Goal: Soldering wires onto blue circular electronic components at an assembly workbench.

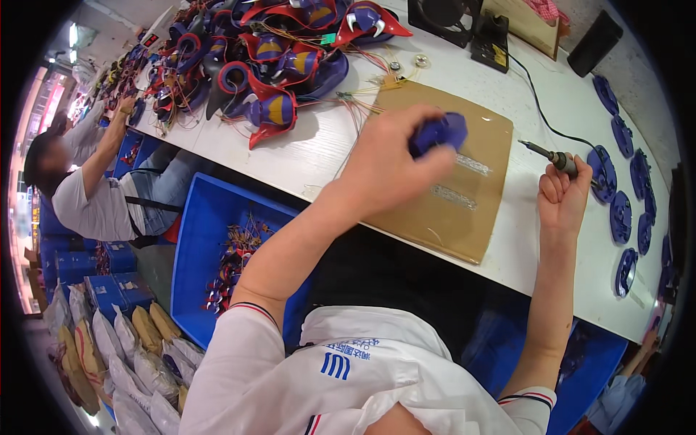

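Note:
My left hand (388, 159) is over the brown cardboard sheet (464, 232), its fingers curled round a purple plastic shell (444, 135). Part of that shell is hidden behind the fingers. In my right hand (562, 194), at the right of the cardboard, is a soldering iron (557, 157). Its tip points up and left, apart from the shell, and its black cable runs back behind it. Just right of this hand lies another purple shell (602, 174). Thin wires (355, 101) reach the cardboard's far left corner.
Purple and red toy assemblies with wires (272, 109) are heaped at the far left. A black fan (444, 22) and an iron stand (491, 43) stand at the back. Several purple shells (620, 217) line the right side. A blue bin (196, 246) holds parts; a co-worker (94, 181) sits left.

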The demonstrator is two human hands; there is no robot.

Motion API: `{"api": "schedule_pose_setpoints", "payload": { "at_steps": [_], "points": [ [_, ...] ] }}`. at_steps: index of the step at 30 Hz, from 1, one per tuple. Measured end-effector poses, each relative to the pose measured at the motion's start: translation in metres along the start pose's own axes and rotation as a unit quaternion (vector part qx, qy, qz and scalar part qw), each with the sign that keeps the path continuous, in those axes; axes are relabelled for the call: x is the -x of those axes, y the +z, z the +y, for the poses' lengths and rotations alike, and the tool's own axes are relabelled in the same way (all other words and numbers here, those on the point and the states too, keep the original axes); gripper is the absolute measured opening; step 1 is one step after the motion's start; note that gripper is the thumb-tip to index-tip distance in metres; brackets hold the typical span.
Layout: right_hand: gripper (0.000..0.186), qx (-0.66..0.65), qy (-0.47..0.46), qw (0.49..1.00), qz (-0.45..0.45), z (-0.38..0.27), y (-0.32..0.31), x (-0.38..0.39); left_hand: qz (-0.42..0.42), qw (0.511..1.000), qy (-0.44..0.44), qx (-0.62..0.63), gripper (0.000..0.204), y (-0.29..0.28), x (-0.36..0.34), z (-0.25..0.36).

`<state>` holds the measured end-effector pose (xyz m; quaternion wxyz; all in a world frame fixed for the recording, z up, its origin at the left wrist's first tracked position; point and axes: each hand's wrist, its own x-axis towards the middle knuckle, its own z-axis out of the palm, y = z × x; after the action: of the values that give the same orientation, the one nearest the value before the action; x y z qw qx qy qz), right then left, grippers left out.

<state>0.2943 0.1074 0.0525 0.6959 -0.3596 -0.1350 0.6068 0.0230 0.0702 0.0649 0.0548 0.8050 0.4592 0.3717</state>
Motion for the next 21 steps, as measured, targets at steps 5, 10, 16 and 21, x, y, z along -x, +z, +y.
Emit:
{"api": "schedule_pose_setpoints", "payload": {
  "at_steps": [5,10,16,21],
  "points": [
    [0.013,-0.003,0.019,1.0,-0.001,-0.001,-0.008,-0.006,0.111,0.992,-0.054,-0.027,0.057,-0.016,0.005,-0.033],
    [0.013,-0.017,0.015,0.999,0.025,0.003,-0.007,-0.004,0.195,0.959,-0.132,-0.16,0.056,-0.042,0.018,-0.073],
    [0.013,-0.003,0.017,0.999,0.034,0.005,0.002,-0.002,0.23,0.853,-0.326,-0.336,0.066,-0.066,0.053,-0.092],
    [0.013,0.001,0.022,0.999,0.024,0.002,-0.019,-0.002,0.356,0.885,-0.244,-0.176,0.072,-0.07,0.046,-0.058]
  ]
}}
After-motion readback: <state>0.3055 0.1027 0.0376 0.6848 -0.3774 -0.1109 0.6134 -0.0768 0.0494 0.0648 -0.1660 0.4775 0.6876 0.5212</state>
